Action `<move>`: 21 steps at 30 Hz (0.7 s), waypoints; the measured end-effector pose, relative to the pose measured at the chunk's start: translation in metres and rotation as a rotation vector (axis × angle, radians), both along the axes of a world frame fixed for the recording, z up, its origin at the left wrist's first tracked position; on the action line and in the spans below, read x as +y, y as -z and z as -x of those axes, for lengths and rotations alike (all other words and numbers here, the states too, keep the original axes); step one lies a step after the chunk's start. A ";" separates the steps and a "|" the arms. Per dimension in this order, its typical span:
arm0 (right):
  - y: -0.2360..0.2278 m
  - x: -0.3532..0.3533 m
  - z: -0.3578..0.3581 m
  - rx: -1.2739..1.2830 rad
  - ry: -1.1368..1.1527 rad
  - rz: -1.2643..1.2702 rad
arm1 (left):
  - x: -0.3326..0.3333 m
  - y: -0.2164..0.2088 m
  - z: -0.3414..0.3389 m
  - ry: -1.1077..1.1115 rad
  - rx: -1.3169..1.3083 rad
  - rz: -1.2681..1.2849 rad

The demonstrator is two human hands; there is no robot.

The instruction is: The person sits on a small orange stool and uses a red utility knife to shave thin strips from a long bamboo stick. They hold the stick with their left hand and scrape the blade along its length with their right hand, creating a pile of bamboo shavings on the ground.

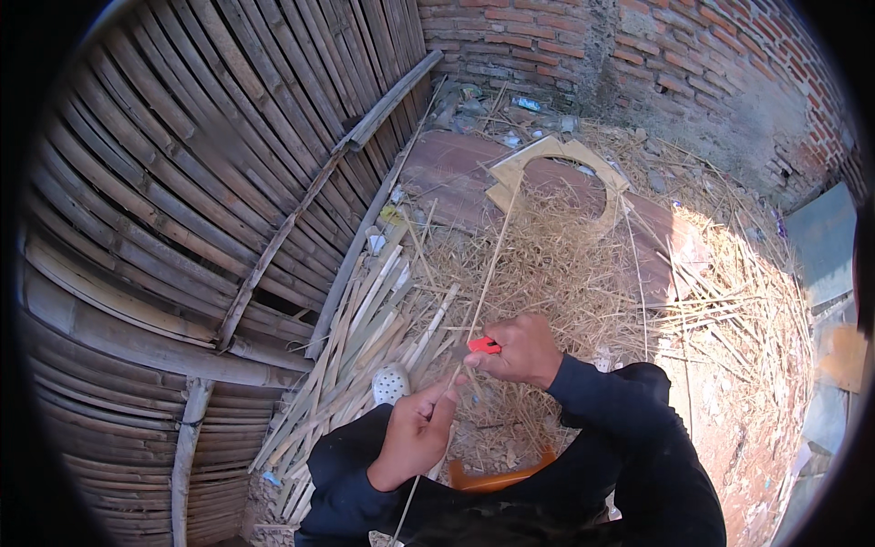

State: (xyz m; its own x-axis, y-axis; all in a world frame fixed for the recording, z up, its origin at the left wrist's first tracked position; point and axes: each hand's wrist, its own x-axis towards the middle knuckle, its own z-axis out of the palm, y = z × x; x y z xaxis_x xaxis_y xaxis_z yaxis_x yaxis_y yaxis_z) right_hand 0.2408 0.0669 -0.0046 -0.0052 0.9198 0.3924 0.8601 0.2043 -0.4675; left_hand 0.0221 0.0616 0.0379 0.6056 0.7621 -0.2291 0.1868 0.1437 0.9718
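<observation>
A long thin bamboo strip (pixel 493 264) slants from the far shavings down past my lap. My left hand (pixel 415 436) is closed round it, thumb lying along the strip. Just above, my right hand (pixel 521 350) grips a red-handled knife (pixel 483 345). Its short blade points left and appears to lie against the strip, though the exact contact is too small to tell. Curly bamboo shavings (pixel 565 264) are heaped on the ground beyond my hands. A pale board with a round cut-out (pixel 538 150) lies at the far side of the heap.
Split bamboo slats (pixel 351 342) are piled to my left, beside a white perforated clog (pixel 391 384). A bamboo slat wall (pixel 182 173) rises on the left, a brick wall (pixel 538 41) at the back. Part of an orange stool (pixel 501 478) shows beneath me. Grey panels (pixel 825 246) stand far right.
</observation>
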 end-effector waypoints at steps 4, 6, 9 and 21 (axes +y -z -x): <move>0.009 0.017 -0.016 0.033 0.077 -0.081 | -0.003 -0.001 0.001 0.000 0.027 -0.045; 0.021 0.028 -0.034 -0.055 0.194 0.072 | 0.001 0.002 -0.002 0.037 0.061 -0.063; 0.033 0.054 -0.074 0.070 0.448 0.154 | -0.007 0.002 -0.001 0.127 0.070 -0.064; 0.082 0.031 -0.263 0.157 1.098 0.207 | -0.010 0.011 0.021 0.193 0.003 0.081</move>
